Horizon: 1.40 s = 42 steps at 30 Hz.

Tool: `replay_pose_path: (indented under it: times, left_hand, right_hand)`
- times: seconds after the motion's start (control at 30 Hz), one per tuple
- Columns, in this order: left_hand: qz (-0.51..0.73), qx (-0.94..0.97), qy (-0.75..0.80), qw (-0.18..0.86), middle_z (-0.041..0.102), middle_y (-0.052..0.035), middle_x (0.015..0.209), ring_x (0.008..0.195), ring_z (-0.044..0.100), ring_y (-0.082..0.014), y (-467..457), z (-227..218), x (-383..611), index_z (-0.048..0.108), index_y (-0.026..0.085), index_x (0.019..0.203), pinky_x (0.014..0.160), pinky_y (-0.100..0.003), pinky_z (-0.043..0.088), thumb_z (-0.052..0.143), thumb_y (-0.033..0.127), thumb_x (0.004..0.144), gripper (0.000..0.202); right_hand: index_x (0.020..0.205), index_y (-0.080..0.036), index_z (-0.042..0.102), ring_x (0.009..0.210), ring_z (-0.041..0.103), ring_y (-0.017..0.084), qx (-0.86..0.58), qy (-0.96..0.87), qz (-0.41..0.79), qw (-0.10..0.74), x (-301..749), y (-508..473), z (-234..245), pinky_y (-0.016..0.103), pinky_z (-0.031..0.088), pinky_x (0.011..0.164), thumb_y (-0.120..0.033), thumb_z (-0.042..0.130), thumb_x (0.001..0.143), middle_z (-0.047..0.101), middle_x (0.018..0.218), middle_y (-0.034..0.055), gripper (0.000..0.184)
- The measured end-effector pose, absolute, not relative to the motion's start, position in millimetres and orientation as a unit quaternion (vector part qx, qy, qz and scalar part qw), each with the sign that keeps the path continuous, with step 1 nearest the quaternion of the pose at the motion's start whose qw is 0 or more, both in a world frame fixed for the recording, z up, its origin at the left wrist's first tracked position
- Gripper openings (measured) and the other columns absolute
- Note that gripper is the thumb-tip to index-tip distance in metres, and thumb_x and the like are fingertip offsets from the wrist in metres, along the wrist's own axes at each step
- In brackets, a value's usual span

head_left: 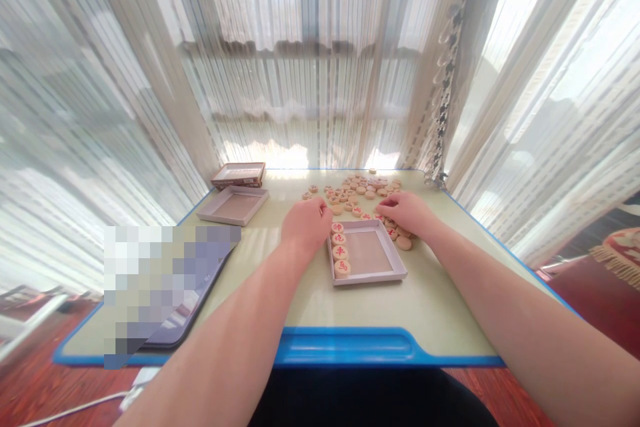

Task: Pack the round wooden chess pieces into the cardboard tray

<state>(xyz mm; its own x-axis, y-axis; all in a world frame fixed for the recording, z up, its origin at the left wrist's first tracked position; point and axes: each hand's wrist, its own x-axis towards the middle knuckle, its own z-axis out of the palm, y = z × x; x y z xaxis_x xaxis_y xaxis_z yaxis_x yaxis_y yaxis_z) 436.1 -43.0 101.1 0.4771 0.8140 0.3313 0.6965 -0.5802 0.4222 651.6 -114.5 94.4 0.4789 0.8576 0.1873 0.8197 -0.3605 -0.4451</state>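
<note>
A shallow grey tray [395, 272] lies in the middle of the table, with several round wooden chess pieces [341, 253] marked in red lined up along its left side. My left hand [306, 223] rests just left of the tray's far corner, its fingers curled closed; what they hold is hidden. Behind the tray's far right corner my right hand [406, 211] lies on the loose pieces [361, 189] scattered there, fingers bent and pinched on a piece.
A second grey tray [234, 205] and a brown box lid [239, 175] sit at the far left. A dark tablet [193, 307], partly blurred out, lies at the near left. The table [350, 310] has a blue rim; sheer curtains [320, 60] hang close behind it.
</note>
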Motion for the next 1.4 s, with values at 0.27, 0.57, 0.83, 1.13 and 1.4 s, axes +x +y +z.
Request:
replay_pose_path:
  times: [0.27,0.57,0.83,1.13,1.4]
  left_hand:
    - [0.251,0.861,0.428,0.11,0.066,-0.0026,0.074,0.071,0.057,-0.0165,-43,102,437,0.063,0.02,0.076,0.064,-0.025,0.04,0.038,0.024,0.079,0.025]
    - [0.232,0.867,0.431,0.096,0.067,-0.0037,0.076,0.077,0.058,-0.019,-43,100,440,0.065,0.021,0.076,0.068,-0.027,0.043,0.039,0.026,0.079,0.026]
    - [0.225,0.867,0.434,0.092,0.068,-0.0046,0.086,0.083,0.06,-0.0203,-41,100,442,0.066,0.021,0.082,0.075,-0.029,0.043,0.037,0.02,0.079,0.029]
    - [0.212,0.879,0.413,0.11,0.065,-0.0042,0.07,0.072,0.057,-0.0174,-43,101,439,0.064,0.019,0.07,0.064,-0.026,0.041,0.036,0.028,0.08,0.031]
    - [0.209,0.879,0.397,0.163,0.063,-0.0018,0.065,0.063,0.055,-0.0157,-40,98,441,0.062,0.02,0.064,0.058,-0.025,0.039,0.043,0.042,0.077,0.032]
  right_hand:
    - [0.078,-0.017,0.062,0.073,0.059,0.018,-0.816,-0.486,0.052,0.308,648,-116,95,0.028,0.042,0.063,-0.04,0.06,0.065,0.065,0.08,0.0049,0.026]
    - [0.071,-0.024,0.063,0.079,0.058,0.017,-0.685,-0.647,0.095,0.322,592,-145,121,0.028,0.042,0.068,-0.037,0.061,0.069,0.066,0.079,-0.0016,0.013]
    - [0.075,-0.026,0.067,0.089,0.055,0.02,-0.718,-0.652,0.074,0.231,584,-145,112,0.028,0.041,0.068,-0.036,0.061,0.07,0.065,0.077,0.0011,0.012]
    - [0.082,-0.029,0.07,0.09,0.054,0.021,-0.697,-0.685,0.083,0.193,593,-150,117,0.028,0.042,0.067,-0.037,0.061,0.069,0.065,0.077,0.0016,0.017]
    - [0.075,-0.027,0.066,0.081,0.054,0.019,-0.688,-0.705,0.081,0.152,592,-154,124,0.026,0.039,0.058,-0.041,0.062,0.067,0.065,0.074,-0.0011,0.017]
